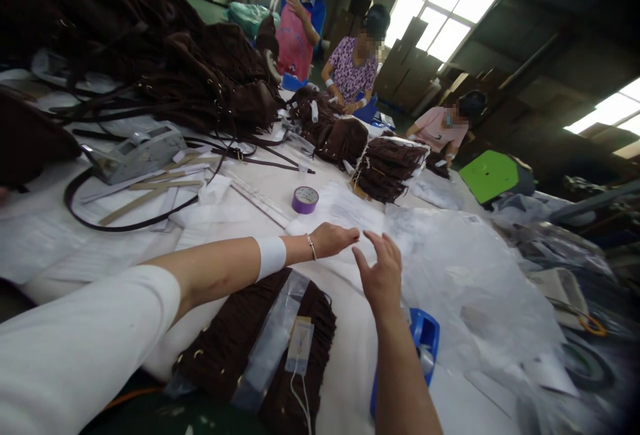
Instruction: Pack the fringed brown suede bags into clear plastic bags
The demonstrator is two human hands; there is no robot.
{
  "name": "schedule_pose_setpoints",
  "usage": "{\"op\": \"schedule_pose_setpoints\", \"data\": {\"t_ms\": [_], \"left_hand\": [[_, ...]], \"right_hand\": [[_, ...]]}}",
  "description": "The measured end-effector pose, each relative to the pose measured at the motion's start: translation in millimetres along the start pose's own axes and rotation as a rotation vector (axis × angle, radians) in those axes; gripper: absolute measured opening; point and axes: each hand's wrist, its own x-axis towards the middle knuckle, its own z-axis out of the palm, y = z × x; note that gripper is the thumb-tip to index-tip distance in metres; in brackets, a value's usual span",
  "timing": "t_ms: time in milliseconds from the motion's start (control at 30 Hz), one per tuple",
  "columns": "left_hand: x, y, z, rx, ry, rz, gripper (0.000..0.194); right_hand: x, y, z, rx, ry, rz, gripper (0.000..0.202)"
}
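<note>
My left hand (pixel 334 240) reaches across the table with its fingers pressed together; what they hold, if anything, I cannot make out. Just right of it, my right hand (pixel 383 275) is raised with thumb and fingers apart and nothing visible between them. Both are over white paper and clear plastic bags (pixel 450 268). Below my left forearm lies a dark brown fringed bag (pixel 240 332), with a clear plastic strip (pixel 273 348) across it and a tag (pixel 300 345) on a white string. A blue tape dispenser (pixel 427 328) is partly hidden behind my right forearm.
A purple tape roll (pixel 305 200) lies beyond my left hand. At left are a grey metal tape dispenser (pixel 143 152), straps, and a large heap of brown bags (pixel 200 75). A bundled stack (pixel 390 165) stands ahead. Three co-workers (pixel 350 68) are across the table.
</note>
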Motion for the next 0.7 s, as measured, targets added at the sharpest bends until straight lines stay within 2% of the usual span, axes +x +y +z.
{"op": "schedule_pose_setpoints", "data": {"t_ms": [67,133,233,300,367,433,467,533,567,700], "left_hand": [[-4.0,5.8,-0.6,0.024,-0.059,0.106,0.034],[-7.4,2.2,-2.8,0.011,-0.133,0.129,0.027],[-17.0,-23.2,-15.4,-0.054,-0.143,-0.038,0.005],[-32.1,-47.2,-30.0,-0.092,-0.065,-0.169,0.007],[-55.8,-67.3,-44.3,-0.149,0.037,-0.304,0.013],[-83.6,-78.3,-51.7,-0.235,0.134,-0.435,0.022],[-96.9,-80.4,-51.3,-0.295,0.167,-0.494,0.026],[-117.9,-80.0,-42.8,-0.447,0.199,-0.592,0.029],[-124.5,-78.8,-35.9,-0.536,0.199,-0.629,0.030],[-129.0,-78.0,-9.8,-0.853,0.180,-0.695,0.030]], "right_hand": [[14.7,10.4,-4.5,-0.372,-0.028,-0.096,0.028],[18.7,27.0,-6.2,-0.509,-0.101,-0.079,0.024],[2.0,46.3,-11.5,-0.514,-0.097,-0.035,0.032],[-19.7,52.2,-16.8,-0.477,0.022,0.011,0.040],[-44.5,54.6,-17.6,-0.301,0.230,0.130,0.042],[-67.0,55.1,-9.2,0.127,0.424,0.329,0.047],[-75.5,54.8,-1.5,0.374,0.466,0.426,0.051],[-84.7,53.3,17.9,0.767,0.451,0.552,0.052],[-85.4,52.2,27.8,0.874,0.415,0.572,0.049],[-78.9,46.8,54.1,1.021,0.188,0.558,0.041]]}}
